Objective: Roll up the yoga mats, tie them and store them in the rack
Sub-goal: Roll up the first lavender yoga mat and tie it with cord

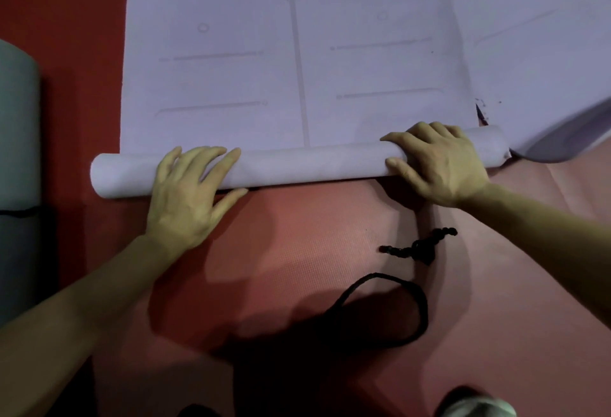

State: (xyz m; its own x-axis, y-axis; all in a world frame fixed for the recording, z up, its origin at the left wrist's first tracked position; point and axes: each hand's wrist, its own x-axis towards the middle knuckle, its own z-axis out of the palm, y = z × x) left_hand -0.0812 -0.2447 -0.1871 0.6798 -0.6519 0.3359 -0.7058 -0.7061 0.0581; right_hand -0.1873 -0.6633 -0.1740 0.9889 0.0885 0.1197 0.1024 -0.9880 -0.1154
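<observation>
Bottom edge: a pale rounded thing (476, 407), cut off by the frame; I cannot tell what it is.
Strap: a black strap (393, 310) lies in a loose loop on the pink mat (297, 267), with a knotted black cord (421, 248) just beyond it, apart from both hands.
Left hand: the left hand (188, 191) lies flat on the roll, fingers spread and nearly straight, thumb along the roll's near side; it presses rather than grips.
Right hand: the right hand (436, 162) grips the roll near its right end, fingers curled over the top and thumb against the near side.
Purple mat: the purple mat (297, 52) is partly rolled; its roll lies across the far edge of the pink mat, and the flat rest stretches away.
Second mat: another purple sheet (545, 19) lies to the right, its near corner lifted.
Left edge: a grey rolled mat (16, 119) with a dark band rests on the red floor (66, 19).
</observation>
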